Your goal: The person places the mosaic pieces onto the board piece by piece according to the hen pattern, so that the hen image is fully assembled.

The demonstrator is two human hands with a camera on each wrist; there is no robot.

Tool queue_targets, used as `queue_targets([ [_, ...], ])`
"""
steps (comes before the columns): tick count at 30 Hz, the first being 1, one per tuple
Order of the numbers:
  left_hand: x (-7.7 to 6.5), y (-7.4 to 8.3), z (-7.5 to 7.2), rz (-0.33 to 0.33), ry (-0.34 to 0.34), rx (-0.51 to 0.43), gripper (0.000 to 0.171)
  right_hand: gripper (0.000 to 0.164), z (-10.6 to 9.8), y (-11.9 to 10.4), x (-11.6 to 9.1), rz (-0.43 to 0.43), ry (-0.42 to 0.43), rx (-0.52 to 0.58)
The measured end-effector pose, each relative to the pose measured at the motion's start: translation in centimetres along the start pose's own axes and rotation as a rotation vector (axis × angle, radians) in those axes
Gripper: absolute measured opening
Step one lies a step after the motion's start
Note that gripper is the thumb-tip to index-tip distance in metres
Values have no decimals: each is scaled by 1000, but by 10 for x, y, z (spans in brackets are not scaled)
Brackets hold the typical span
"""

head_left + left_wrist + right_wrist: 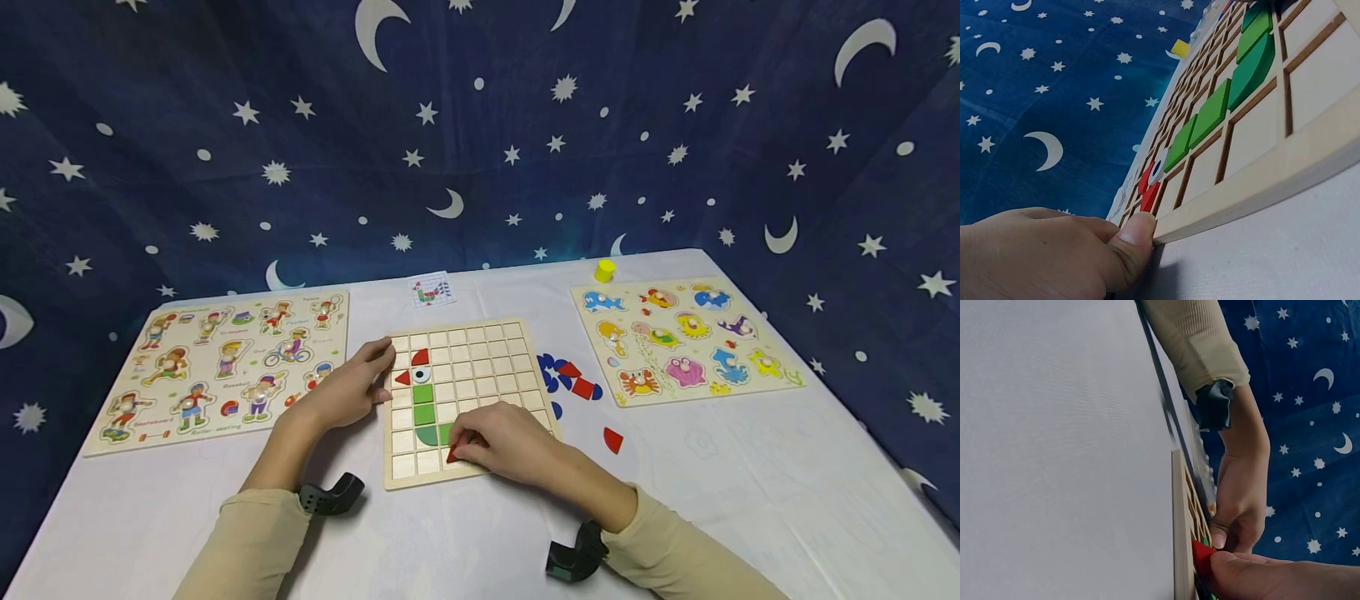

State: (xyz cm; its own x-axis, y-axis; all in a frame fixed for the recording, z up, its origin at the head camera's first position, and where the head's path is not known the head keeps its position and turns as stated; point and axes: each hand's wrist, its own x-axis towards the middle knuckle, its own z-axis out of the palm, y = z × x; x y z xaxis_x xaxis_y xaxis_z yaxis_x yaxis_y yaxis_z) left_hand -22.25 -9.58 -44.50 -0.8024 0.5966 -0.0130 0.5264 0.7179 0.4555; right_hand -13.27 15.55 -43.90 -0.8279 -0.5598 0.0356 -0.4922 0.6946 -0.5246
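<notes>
A wooden grid board (466, 339) lies mid-table. My left hand (352, 379) touches its left edge near the far corner; in the left wrist view the thumb (1138, 231) rests against the frame. Down the left columns stand a red quarter-circle (421, 357), a white eye tile (422, 375), a red triangle (403, 377), green squares (423, 414) and a green quarter-circle (427, 435). My right hand (510, 442) pinches a red piece (1202, 556) over the board's near rows, right of the green column. The fingers partly cover that piece, hiding its full shape.
Blue and red pieces (582, 387) lie right of the board, with a red quarter-circle (613, 440) closer to me. A pattern card (432, 289) lies beyond it. A sports puzzle (225, 375) is at left, a sea-animal puzzle (682, 333) and yellow cylinder (604, 271) at right.
</notes>
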Motion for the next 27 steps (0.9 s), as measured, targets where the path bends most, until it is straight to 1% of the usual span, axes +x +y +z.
queue_targets([
  [10,0,0,0,0,-2,8,66,4,4,-2,-2,-24,38,-70],
  [13,0,0,0,2,-3,8,66,3,4,-2,-2,-22,38,-77],
  [20,0,0,-1,-6,-11,-1,67,15,3,-1,-2,-27,41,-86],
  [27,1,0,-1,-11,-16,3,67,14,3,1,-2,-27,20,-85],
])
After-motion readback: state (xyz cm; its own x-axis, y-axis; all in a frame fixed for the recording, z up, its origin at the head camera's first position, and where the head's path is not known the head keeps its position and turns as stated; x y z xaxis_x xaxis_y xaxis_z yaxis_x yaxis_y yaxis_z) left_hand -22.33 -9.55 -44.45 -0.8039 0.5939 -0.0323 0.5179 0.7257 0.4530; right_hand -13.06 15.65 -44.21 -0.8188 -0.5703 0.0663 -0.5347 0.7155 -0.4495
